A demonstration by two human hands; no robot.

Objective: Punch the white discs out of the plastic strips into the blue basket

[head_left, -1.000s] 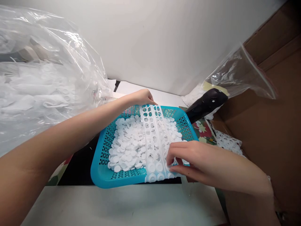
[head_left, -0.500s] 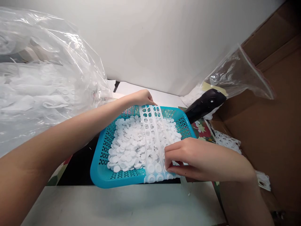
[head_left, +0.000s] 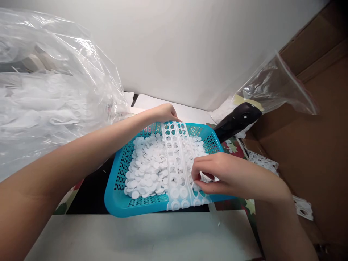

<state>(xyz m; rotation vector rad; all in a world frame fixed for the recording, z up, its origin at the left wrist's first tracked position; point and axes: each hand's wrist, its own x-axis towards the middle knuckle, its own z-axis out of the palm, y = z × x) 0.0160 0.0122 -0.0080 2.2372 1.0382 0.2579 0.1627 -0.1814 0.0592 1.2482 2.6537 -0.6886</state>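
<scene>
A turquoise plastic mesh basket [head_left: 114, 201] holds a heap of small white plastic discs [head_left: 146, 163]. A white perforated plastic strip [head_left: 176, 163] lies lengthwise across the heap, with some discs still seated in its holes near the front end. My left hand [head_left: 164, 113] rests on the far end of the strip at the basket's back rim, its fingers loose. My right hand [head_left: 214, 174] is over the right side of the basket, with thumb and fingers pinched on the strip's edge.
A large clear bag of white punched sheets [head_left: 54, 90] fills the left. At the right stand a black handled object [head_left: 237, 121], a clear zip bag [head_left: 274, 87], and a cardboard box [head_left: 307, 163] with punched white scraps [head_left: 262, 162]. A white surface [head_left: 141, 235] runs along the front.
My right hand has moved farther up the strip, toward the basket's back, and its forearm has swung in over the box. My left hand has stayed in place.
</scene>
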